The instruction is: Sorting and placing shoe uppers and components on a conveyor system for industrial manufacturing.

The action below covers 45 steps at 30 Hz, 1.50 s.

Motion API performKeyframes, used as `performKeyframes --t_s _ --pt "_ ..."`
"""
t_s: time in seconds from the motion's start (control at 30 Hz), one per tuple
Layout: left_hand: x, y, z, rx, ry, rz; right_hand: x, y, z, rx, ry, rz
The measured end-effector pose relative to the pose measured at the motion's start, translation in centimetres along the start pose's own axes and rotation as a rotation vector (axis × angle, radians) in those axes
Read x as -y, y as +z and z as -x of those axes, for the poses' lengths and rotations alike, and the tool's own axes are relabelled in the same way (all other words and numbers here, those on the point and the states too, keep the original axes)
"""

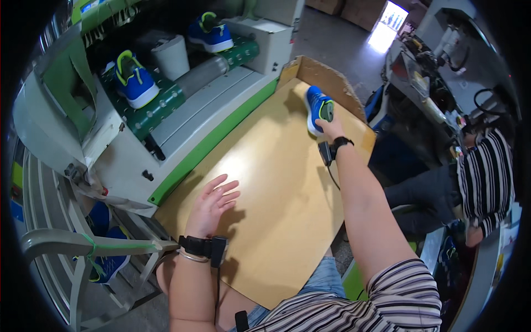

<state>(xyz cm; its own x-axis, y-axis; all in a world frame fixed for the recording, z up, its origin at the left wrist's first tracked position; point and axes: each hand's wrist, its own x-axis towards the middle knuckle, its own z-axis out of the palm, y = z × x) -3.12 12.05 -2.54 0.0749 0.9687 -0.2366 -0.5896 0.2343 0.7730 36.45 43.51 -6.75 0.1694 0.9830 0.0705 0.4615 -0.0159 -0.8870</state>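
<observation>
At the far right part of the tan board (265, 182), my right hand (331, 127) grips a blue sneaker (315, 108) by its heel end. The shoe has a white sole and a lime-green collar lining, and its toe points away from me. My fingers partly cover its opening. Over the left part of the board hovers my left hand (213, 206), its fingers spread with nothing in them. Each wrist wears a black strap with a small device and a cable.
Left of the board stands a machine with a green conveyor belt (160, 108), carrying two blue sneakers (133, 83). A cardboard edge (332, 86) borders the board's far end. A slatted metal rack (66, 238) at left holds more blue shoes. Another person (481, 177) works at right.
</observation>
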Motion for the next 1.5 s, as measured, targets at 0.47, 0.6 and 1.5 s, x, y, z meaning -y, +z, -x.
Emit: performKeyframes --t_s 0.47,0.6,1.5 --pt "5.7 -1.4 1.1 -0.2 0.063 -0.852 5.8 -1.2 41.3 0.598 -0.398 0.016" --pt "6.3 -2.5 1.0 -0.189 0.181 -1.133 5.4 -1.0 42.7 0.57 -0.388 -0.053" --pt "7.9 -2.7 0.7 -0.13 0.241 -1.072 4.9 -1.4 42.4 0.558 -0.483 -0.019"
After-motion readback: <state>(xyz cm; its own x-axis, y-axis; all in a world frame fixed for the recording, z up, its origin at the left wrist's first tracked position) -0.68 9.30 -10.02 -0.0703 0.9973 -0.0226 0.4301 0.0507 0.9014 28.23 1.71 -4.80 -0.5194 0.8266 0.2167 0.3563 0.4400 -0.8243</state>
